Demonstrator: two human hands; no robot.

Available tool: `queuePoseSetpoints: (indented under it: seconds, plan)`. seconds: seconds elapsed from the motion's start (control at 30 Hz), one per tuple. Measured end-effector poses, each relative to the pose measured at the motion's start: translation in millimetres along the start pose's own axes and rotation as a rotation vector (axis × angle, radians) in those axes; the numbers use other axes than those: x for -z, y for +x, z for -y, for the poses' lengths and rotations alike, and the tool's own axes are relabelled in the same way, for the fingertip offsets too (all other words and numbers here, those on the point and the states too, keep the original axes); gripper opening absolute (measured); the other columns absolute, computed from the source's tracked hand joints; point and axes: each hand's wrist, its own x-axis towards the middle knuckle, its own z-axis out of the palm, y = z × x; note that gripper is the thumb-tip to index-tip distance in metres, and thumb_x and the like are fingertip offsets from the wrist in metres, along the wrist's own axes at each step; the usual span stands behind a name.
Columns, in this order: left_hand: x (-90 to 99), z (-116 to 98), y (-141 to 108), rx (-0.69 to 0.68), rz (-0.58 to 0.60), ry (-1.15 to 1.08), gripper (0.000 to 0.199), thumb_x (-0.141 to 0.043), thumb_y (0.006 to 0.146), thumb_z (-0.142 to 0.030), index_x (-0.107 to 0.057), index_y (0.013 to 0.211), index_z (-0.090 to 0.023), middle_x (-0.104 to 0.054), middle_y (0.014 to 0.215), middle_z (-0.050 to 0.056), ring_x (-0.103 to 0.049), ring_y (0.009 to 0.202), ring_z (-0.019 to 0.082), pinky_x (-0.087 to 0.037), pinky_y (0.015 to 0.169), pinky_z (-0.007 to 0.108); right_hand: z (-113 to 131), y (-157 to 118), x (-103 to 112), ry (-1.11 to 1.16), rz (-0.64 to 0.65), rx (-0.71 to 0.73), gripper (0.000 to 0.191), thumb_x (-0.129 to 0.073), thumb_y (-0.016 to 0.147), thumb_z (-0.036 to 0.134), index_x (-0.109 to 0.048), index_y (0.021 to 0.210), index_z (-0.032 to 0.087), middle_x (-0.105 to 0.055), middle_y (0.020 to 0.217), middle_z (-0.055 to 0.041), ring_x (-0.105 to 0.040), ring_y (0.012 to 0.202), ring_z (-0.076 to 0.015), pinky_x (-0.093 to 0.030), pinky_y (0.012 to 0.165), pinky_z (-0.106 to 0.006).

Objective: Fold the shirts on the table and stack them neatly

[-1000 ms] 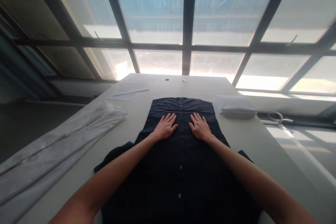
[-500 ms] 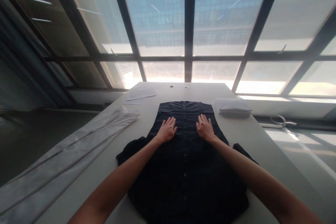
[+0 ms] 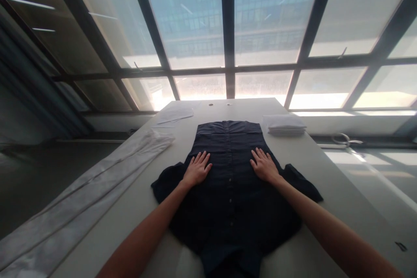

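Observation:
A dark navy button-front shirt (image 3: pixel 230 156) lies spread on a white table (image 3: pixel 137 191), its hem toward the window and its collar end near me. Its short sleeves stick out to both sides. My left hand (image 3: pixel 197 169) rests flat on the left half of the shirt with fingers spread. On the right half, my right hand (image 3: pixel 263 165) lies palm down, fingers also apart. The row of small buttons runs between my hands. Neither hand grips the cloth.
Folded white cloth (image 3: pixel 285 125) is stacked at the table's far right. Thin white sheets (image 3: pixel 174 115) lie at the far left. Long pale grey fabric (image 3: pixel 97 186) runs along the left edge. A small dark object (image 3: pixel 401 246) is at lower right. Large windows (image 3: pixel 192 21) stand behind.
Both hands have slid toward me and outward over the shirt, staying flat. My view has shifted slightly, and more of the shirt's collar end and sleeves shows.

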Motion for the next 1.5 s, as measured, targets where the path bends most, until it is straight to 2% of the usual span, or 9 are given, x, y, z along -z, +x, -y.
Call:
queuePoseSetpoints:
  seconds: [0.07,0.17,0.4,0.9,1.5]
  plan:
    - [0.9,12,-4,0.046,-0.01,0.014,0.062,-0.029,0.106,-0.049,-0.03,0.16,-0.018,-0.021,0.167,0.006,-0.017,0.155,0.027,-0.019,0.123,0.05,-8,-1,0,-0.009,-0.013,-0.009,0.063,-0.029,0.103,0.045,-0.032,0.159,0.017,-0.021,0.168,-0.0098,-0.015,0.155,-0.0238,-0.011,0.124,-0.045]
    - [0.3,18,-6,0.064,-0.037,0.015,0.063,-0.029,0.106,-0.049,-0.032,0.16,-0.018,-0.023,0.167,0.007,-0.019,0.154,0.027,-0.021,0.123,0.049,-9,-2,-1,-0.006,-0.031,-0.011,0.063,-0.031,0.103,0.044,-0.033,0.159,0.016,-0.022,0.167,-0.01,-0.016,0.154,-0.0238,-0.011,0.124,-0.045]
    - [-1.0,17,-4,0.042,-0.056,-0.02,0.061,-0.03,0.106,-0.047,-0.037,0.157,-0.017,-0.028,0.165,0.009,-0.023,0.153,0.028,-0.023,0.122,0.048,-7,-4,2,0.036,-0.061,0.002,0.061,-0.033,0.102,0.042,-0.038,0.156,0.013,-0.027,0.165,-0.0116,-0.021,0.153,-0.0237,-0.013,0.123,-0.043]
    - [-10.3,23,-3,0.035,-0.087,-0.034,0.059,-0.034,0.105,-0.046,-0.04,0.156,-0.018,-0.03,0.164,0.008,-0.025,0.152,0.03,-0.024,0.122,0.05,-17,0,-3,0.071,-0.032,0.032,0.059,-0.038,0.102,0.04,-0.04,0.155,0.015,-0.028,0.165,-0.0115,-0.02,0.154,-0.023,-0.013,0.124,-0.043]
    - [-12.7,21,4,0.042,-0.129,-0.037,0.054,-0.036,0.104,-0.043,-0.045,0.154,-0.023,-0.035,0.162,0.006,-0.029,0.151,0.03,-0.027,0.121,0.051,-15,-4,0,0.071,-0.043,0.046,0.058,-0.038,0.102,0.038,-0.043,0.154,0.015,-0.03,0.164,-0.0102,-0.023,0.153,-0.0227,-0.016,0.123,-0.042]
